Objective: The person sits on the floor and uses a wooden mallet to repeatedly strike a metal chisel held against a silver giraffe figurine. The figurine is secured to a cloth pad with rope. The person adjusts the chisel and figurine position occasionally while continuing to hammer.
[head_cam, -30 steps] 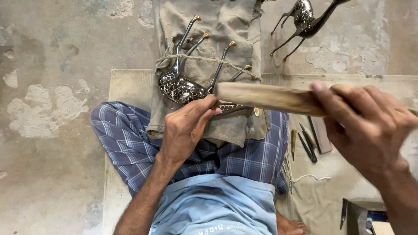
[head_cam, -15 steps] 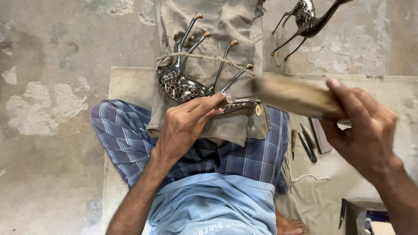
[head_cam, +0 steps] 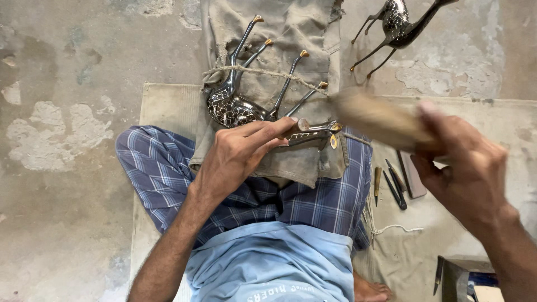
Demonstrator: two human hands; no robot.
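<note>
A dark metal animal figurine (head_cam: 235,103) with brass-tipped legs lies on its back on a cloth-wrapped block (head_cam: 291,33), tied down with twine. My left hand (head_cam: 240,154) pinches a small chisel (head_cam: 296,127), its tip against the figurine's neck. My right hand (head_cam: 464,168) grips a wooden mallet stick (head_cam: 375,114), blurred, raised just right of the chisel's butt end.
A second metal figurine (head_cam: 400,25) stands on the floor at the upper right. Several small chisels and a flat stone (head_cam: 411,176) lie on the mat by my right knee. A metal tool (head_cam: 450,277) sits at the lower right.
The wooden stick has swung rightward and away from the chisel, from over the figurine to a raised position at the right. My left hand stays put on the chisel.
</note>
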